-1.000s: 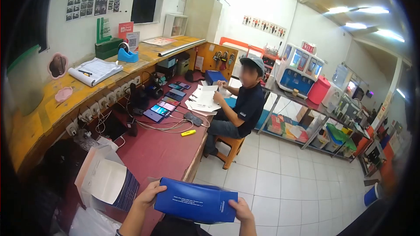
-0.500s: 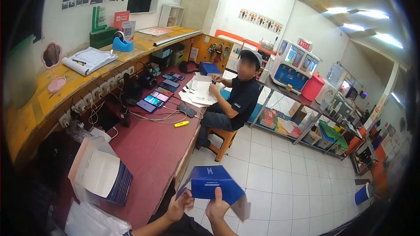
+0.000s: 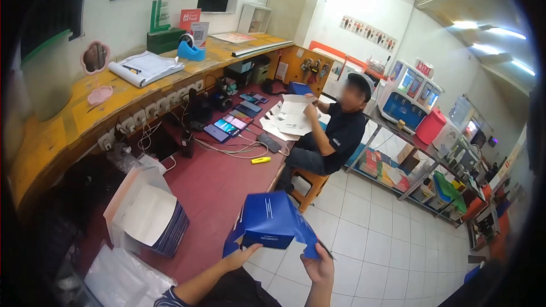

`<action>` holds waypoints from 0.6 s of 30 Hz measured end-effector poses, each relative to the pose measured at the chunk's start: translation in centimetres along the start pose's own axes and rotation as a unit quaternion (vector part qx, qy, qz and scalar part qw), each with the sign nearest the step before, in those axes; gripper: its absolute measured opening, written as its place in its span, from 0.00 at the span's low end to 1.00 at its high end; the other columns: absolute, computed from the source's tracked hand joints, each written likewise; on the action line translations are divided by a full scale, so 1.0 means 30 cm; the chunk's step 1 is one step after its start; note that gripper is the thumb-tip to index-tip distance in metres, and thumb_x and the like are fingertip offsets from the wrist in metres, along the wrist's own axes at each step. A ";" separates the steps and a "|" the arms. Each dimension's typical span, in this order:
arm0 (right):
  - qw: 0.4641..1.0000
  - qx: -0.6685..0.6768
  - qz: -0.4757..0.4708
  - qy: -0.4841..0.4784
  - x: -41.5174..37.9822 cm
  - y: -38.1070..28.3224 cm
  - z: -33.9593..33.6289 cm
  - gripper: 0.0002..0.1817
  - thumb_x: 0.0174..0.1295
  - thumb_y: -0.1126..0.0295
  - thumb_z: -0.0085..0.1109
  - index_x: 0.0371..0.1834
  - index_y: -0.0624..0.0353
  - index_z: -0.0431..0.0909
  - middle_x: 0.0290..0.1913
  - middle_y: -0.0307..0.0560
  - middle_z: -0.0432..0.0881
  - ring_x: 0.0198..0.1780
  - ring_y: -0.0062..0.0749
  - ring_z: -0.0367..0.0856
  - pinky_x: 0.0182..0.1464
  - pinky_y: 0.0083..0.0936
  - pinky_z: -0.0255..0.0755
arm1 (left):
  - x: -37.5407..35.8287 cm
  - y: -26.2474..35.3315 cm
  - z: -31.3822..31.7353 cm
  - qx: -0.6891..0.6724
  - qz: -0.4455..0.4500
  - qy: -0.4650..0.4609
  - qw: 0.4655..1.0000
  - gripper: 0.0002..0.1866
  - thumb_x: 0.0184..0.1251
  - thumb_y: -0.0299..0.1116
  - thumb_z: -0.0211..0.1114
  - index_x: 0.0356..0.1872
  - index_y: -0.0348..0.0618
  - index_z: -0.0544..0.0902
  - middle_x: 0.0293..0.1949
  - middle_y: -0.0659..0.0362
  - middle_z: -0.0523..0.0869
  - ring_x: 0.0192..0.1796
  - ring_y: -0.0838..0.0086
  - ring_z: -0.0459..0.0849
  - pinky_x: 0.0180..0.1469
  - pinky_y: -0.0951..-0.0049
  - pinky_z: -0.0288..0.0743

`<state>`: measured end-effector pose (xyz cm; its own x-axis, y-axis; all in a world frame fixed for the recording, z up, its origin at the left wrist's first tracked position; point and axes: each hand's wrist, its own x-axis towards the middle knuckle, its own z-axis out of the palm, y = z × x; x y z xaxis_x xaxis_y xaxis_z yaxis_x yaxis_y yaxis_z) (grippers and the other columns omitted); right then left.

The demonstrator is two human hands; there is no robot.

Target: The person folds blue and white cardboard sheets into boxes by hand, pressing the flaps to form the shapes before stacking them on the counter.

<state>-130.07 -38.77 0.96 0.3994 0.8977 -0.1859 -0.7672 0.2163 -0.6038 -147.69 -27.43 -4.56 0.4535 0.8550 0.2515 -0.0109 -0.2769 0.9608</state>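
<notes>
A partly folded blue cardboard box (image 3: 268, 216) with small white print hangs between my hands, over the front edge of the table. My left hand (image 3: 242, 257) grips its lower left side, thumb along the bottom edge. At the lower right, my right hand (image 3: 318, 266) pinches a side flap that sticks out from the box. The fingers behind the cardboard are partly hidden. Left of my hands, a stack of flat blue box blanks (image 3: 173, 230) stands on the red table (image 3: 219, 185), a white inner face on top.
A seated person (image 3: 341, 131) handles white cardboard sheets (image 3: 290, 116) at the table's far end. Several phones (image 3: 227, 125) with cables and a yellow highlighter (image 3: 261, 160) lie between us. Clear plastic bags (image 3: 125, 278) lie at lower left. A yellow shelf (image 3: 62, 119) runs along the wall.
The box has turned and its panels now stand more folded into a box shape. My right hand has moved right onto the side flap. The view has swung a little left.
</notes>
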 end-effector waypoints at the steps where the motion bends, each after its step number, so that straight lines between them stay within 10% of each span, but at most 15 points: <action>1: 1.000 -0.001 0.001 0.008 0.000 0.026 -0.005 0.09 0.54 0.73 0.51 0.39 0.61 0.70 0.35 0.41 0.76 0.34 0.23 0.74 0.38 0.21 0.68 | -0.003 -0.029 0.006 -0.050 0.000 0.010 0.999 0.06 0.53 0.24 0.60 0.32 0.35 0.75 0.25 0.62 0.78 0.27 0.80 0.75 0.31 0.82 0.70; 4: 0.930 -0.249 -0.240 0.124 0.026 0.151 -0.035 0.11 0.44 0.79 0.62 0.28 0.58 0.68 0.31 0.40 0.74 0.32 0.22 0.72 0.37 0.20 0.66 | -0.026 0.006 0.064 -0.120 -0.042 -0.022 0.992 0.05 0.53 0.22 0.59 0.32 0.35 0.76 0.25 0.61 0.79 0.27 0.79 0.76 0.31 0.81 0.71; 6: 0.848 -0.370 -0.241 0.295 0.012 0.250 0.017 0.12 0.44 0.78 0.62 0.26 0.58 0.66 0.29 0.39 0.73 0.32 0.22 0.70 0.39 0.20 0.63 | -0.047 0.045 0.102 -0.146 -0.022 0.011 0.989 0.04 0.53 0.20 0.57 0.30 0.34 0.75 0.24 0.59 0.78 0.25 0.78 0.77 0.28 0.80 0.71; 8: 0.936 -0.042 -0.302 0.178 0.044 0.316 0.077 0.10 0.49 0.80 0.55 0.34 0.58 0.69 0.27 0.39 0.72 0.30 0.23 0.70 0.34 0.21 0.64 | -0.060 0.058 0.158 -0.199 0.012 0.035 0.979 0.04 0.53 0.17 0.55 0.30 0.34 0.73 0.21 0.59 0.77 0.22 0.78 0.76 0.22 0.81 0.68; 11: 0.991 0.056 -0.119 0.011 0.036 0.265 0.061 0.12 0.50 0.81 0.53 0.38 0.55 0.70 0.30 0.39 0.75 0.29 0.21 0.71 0.29 0.20 0.64 | -0.028 0.042 0.134 -0.235 -0.033 0.011 0.971 0.03 0.57 0.26 0.56 0.31 0.39 0.76 0.25 0.61 0.78 0.27 0.80 0.76 0.29 0.79 0.69; 14: 0.995 0.060 -0.070 0.040 0.049 0.252 0.006 0.12 0.50 0.81 0.52 0.38 0.54 0.70 0.32 0.35 0.75 0.29 0.18 0.71 0.26 0.17 0.64 | -0.002 0.118 0.073 -0.511 -0.210 0.026 0.833 0.07 0.59 0.32 0.53 0.34 0.38 0.74 0.31 0.59 0.78 0.33 0.78 0.76 0.31 0.76 0.68; 16: 0.983 -0.026 -0.157 0.087 0.042 0.230 0.061 0.15 0.49 0.81 0.53 0.41 0.55 0.70 0.36 0.37 0.75 0.34 0.19 0.71 0.34 0.18 0.65 | -0.011 0.094 0.029 -0.739 -0.241 0.012 0.629 0.12 0.62 0.38 0.50 0.35 0.40 0.74 0.36 0.61 0.77 0.38 0.78 0.74 0.35 0.75 0.66; 17: 0.973 -0.064 -0.194 0.106 0.048 0.244 0.057 0.18 0.48 0.82 0.54 0.44 0.55 0.69 0.38 0.38 0.75 0.38 0.21 0.71 0.41 0.19 0.63 | -0.019 0.075 0.028 -0.736 -0.261 0.018 0.624 0.12 0.62 0.38 0.50 0.35 0.40 0.74 0.36 0.61 0.77 0.38 0.78 0.74 0.35 0.75 0.66; 18: 0.960 -0.104 -0.228 0.126 0.047 0.256 0.073 0.20 0.47 0.82 0.55 0.46 0.56 0.68 0.41 0.39 0.74 0.43 0.23 0.70 0.47 0.21 0.61 | -0.030 0.049 0.033 -0.620 -0.242 0.023 0.746 0.11 0.61 0.34 0.51 0.38 0.39 0.75 0.36 0.61 0.78 0.37 0.78 0.75 0.36 0.76 0.67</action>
<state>-136.50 -35.00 -2.24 0.7981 0.6017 -0.0313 -0.3780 0.4595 -0.8037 -147.24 -29.05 -3.48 0.6418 0.7447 -0.1833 -0.6844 0.6640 0.3013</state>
